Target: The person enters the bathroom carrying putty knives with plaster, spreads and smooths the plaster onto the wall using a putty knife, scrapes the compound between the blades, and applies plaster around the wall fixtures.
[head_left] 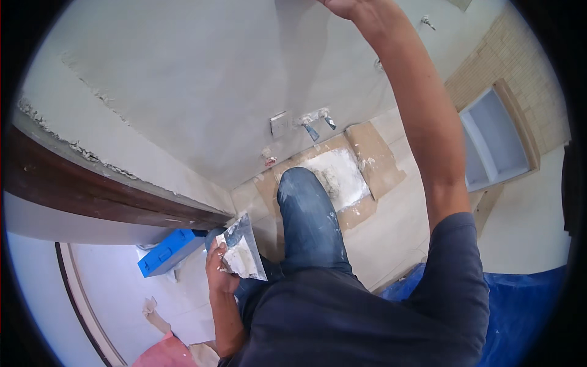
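Note:
Low at my left side, my left hand (pixel 221 272) grips a wide putty knife (pixel 247 235) whose broad metal blade carries a heap of white plaster (pixel 239 257). My right arm reaches up and forward across the picture to the grey plastered wall (pixel 202 79). Only part of my right hand (pixel 342 5) shows at the upper edge; its fingers are cut off. Beside it, against the wall, is a dark grey edge (pixel 293 3) that I cannot make out. Wet-looking darker patches run down the wall below it.
Brown cardboard (pixel 382 162) and a white powdery mixing patch (pixel 345 174) lie on the floor beyond my knee. A dark wooden door frame (pixel 110 177) runs along the left, with a blue case (pixel 168 252) past it. Capped pipe outlets (pixel 318 122) and an electrical box (pixel 279 124) sit low in the wall.

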Motion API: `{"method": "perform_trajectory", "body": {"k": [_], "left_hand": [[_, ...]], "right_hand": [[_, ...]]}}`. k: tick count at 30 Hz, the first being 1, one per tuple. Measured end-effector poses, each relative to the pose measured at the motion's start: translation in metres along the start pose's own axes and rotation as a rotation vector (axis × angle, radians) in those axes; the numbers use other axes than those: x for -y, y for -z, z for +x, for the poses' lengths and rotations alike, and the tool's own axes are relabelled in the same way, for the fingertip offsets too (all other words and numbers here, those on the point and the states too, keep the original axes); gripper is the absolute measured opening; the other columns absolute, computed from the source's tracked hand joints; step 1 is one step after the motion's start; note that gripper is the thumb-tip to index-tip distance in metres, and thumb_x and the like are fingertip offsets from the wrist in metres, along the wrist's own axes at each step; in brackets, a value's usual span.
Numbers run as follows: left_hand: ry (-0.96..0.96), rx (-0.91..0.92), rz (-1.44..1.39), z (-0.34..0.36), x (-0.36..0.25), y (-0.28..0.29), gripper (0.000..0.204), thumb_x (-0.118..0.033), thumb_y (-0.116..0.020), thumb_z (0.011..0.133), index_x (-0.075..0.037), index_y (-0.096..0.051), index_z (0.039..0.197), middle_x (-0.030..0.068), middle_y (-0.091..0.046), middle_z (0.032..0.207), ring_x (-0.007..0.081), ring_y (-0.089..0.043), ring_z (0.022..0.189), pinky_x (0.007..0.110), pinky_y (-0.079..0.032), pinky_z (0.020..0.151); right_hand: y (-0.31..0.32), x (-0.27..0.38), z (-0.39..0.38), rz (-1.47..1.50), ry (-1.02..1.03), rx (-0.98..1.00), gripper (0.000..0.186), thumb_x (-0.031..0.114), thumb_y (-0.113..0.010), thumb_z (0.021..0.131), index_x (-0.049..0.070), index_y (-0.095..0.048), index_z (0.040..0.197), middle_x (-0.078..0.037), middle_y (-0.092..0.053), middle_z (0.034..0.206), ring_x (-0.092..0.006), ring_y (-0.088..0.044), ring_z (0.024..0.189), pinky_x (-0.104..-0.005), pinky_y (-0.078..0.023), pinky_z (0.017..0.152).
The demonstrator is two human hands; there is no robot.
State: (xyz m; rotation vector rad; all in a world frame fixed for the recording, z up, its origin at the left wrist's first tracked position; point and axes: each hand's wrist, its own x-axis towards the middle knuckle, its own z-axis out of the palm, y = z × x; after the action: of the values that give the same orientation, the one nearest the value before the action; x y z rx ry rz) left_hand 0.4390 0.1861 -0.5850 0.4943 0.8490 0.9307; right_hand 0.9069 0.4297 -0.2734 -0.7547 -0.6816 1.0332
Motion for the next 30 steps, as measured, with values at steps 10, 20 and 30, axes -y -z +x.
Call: {"method": "perform_trajectory", "body": {"k": [10,20,30], "left_hand": [[-0.1,-0.062,-0.014,-0.011,-0.001,0.022,0.034,-0.019,-0.046,0.101,-0.007,-0.056,0.131,0.009,-0.069,0.118,0.0243,-0.071,0.105,0.04,-0.059,0.092],[-0.112,-0.106,0.041,-0.002,0.001,0.01,0.035,-0.022,-0.047,0.101,-0.007,-0.059,0.131,0.0084,-0.07,0.121,0.0244,-0.07,0.109,0.04,-0.056,0.096],[-0.113,-0.068,-0.036,0.004,0.002,0.017,0.037,-0.017,-0.052,0.097,-0.003,-0.058,0.131,0.0119,-0.068,0.123,0.0301,-0.067,0.114,0.045,-0.053,0.102]], "right_hand": [[0.211,-0.143,-0.101,-0.233,-0.066,-0.458,0.034,0.01,-0.048,0.102,0.003,-0.052,0.135,-0.014,-0.068,0.12,-0.0312,-0.071,0.105,-0.052,-0.063,0.087],[0.29,-0.276,-0.08,0.038,-0.298,-0.613,0.024,0.01,-0.051,0.097,0.004,-0.062,0.118,-0.013,-0.069,0.105,-0.0286,-0.07,0.09,-0.0476,-0.064,0.073],[0.205,-0.24,-0.059,-0.112,-0.075,-0.774,0.029,0.014,-0.055,0.093,-0.001,-0.06,0.117,-0.018,-0.068,0.11,-0.0342,-0.07,0.095,-0.0507,-0.058,0.079]]}}
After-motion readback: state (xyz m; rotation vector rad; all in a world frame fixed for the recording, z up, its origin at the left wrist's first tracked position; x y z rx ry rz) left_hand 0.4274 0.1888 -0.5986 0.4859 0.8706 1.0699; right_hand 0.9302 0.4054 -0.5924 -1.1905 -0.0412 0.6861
